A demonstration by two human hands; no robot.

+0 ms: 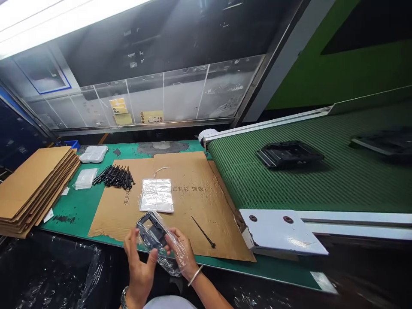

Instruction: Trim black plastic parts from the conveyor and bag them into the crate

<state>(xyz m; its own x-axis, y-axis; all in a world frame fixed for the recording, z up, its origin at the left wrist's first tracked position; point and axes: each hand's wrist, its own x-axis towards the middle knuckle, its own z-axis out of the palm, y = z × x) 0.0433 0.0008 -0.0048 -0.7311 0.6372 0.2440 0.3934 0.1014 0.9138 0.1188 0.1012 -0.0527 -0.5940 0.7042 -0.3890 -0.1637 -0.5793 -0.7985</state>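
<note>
Black plastic frame (153,241), tilted, is held over the near edge of the desk (283,274), with a clear plastic bag (172,265) partly around it and hanging loose below. It lies between the two hands: the right hand (182,251) grips its right side through the film, while the left hand (139,265) is loosely spread, fingertips by the frame's left edge and thumb standing off. At the lower left, a dark bin (48,274) with a plastic lining sits beside the desk.

Just beyond the hands, a flat cardboard sheet (193,214) covers the middle of the desk. One thin black rod (204,233) lies on it, to the right of the right hand; a pile of clear bags (156,197) lies straight behind the frame. Printing on the cardboard reads "进科技-回收"; sideways characters farther left are partly hidden by a heap of black rods (116,177). Left of these are two stacks of clear packets and a tall stack of cardboard (35,184).

On the right, a green conveyor belt (238,184) bounds the workspace, carrying two more black parts. Farthest back, yellow stickers (118,106) on a panel are too small to read.
</note>
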